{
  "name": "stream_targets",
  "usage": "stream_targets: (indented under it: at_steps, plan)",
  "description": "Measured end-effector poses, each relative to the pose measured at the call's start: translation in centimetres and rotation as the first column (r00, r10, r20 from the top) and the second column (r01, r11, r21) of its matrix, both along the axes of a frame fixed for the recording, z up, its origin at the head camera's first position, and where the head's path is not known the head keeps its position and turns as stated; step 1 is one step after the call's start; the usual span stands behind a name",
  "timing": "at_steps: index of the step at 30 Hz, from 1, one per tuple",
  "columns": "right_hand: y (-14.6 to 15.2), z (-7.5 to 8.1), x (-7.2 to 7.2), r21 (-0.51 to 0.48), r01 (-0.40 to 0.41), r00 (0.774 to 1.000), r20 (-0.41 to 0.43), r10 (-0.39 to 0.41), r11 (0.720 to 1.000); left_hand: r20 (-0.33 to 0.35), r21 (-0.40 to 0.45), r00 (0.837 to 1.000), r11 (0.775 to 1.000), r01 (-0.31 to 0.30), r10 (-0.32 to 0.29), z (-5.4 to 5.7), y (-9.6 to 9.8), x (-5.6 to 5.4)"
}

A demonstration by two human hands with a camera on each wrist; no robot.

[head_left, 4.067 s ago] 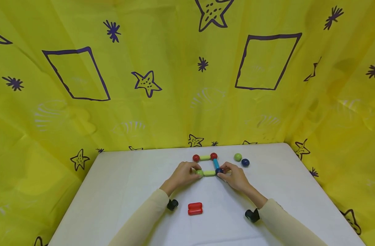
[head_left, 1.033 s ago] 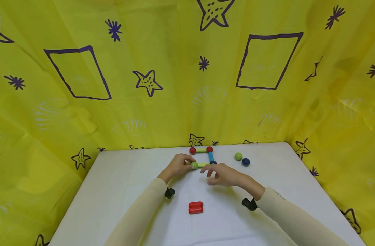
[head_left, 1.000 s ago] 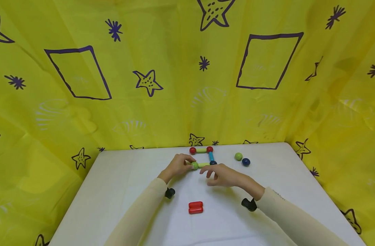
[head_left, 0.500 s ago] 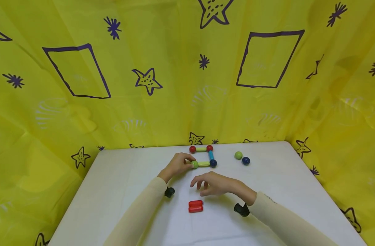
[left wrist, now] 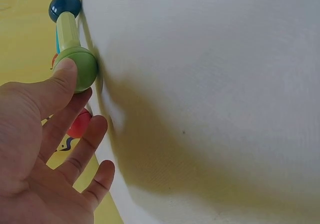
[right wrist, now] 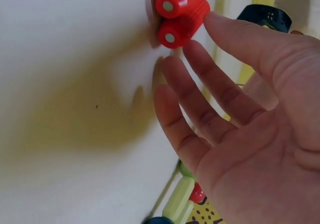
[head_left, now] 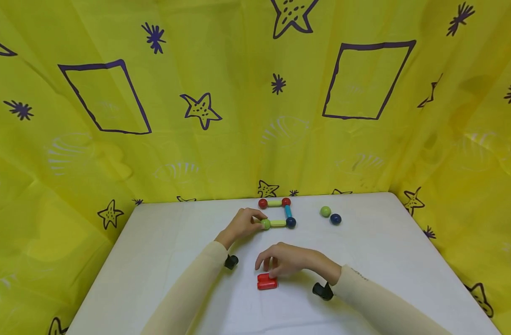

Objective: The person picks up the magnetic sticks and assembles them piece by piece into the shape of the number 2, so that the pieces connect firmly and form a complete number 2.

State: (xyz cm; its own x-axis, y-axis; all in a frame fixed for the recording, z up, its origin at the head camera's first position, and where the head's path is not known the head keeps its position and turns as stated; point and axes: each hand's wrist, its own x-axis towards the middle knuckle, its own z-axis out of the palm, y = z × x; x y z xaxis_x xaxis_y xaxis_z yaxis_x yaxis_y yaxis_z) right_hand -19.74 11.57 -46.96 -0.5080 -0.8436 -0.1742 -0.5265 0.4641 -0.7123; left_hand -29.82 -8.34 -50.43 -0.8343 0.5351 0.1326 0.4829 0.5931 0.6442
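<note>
With thumb and finger my left hand (head_left: 242,224) pinches the light green ball (left wrist: 82,69) at the near left end of a U-shaped chain of balls and rods. A pale green rod (head_left: 278,223) runs from it to a dark blue ball (head_left: 291,222). From there a blue rod (head_left: 288,211) leads to a red ball (head_left: 286,201), and another pale green rod (head_left: 274,203) to a second red ball (head_left: 262,203). My right hand (head_left: 286,259) is at two red rods (right wrist: 184,13) lying side by side, fingers loosely bent, thumb and fingertips right at the nearer one in the right wrist view.
A loose green ball (head_left: 325,211) and a dark blue ball (head_left: 335,218) lie to the right of the chain on the white table (head_left: 389,260). Behind and at the sides hangs a yellow patterned curtain (head_left: 238,153).
My right hand has left the dark blue ball and come down toward me to the red rods. The chain shifted slightly away from me earlier; my left hand stays on the green ball.
</note>
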Motion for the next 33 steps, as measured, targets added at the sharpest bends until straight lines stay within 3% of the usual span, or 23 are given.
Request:
stream_targets:
  at_steps: [22,33]
  plan:
    - [-0.6,0.0,0.5,0.076,-0.010,0.998,-0.062,0.015,0.997,0.007,-0.012,1.000,1.000,-0.011,0.011,-0.2,0.1,0.0]
    - [-1.1,0.2,1.2,0.147,0.025,0.993,-0.121,-0.007,0.989,-0.010,-0.001,1.000,1.000,0.000,0.000,0.0,0.0,0.3]
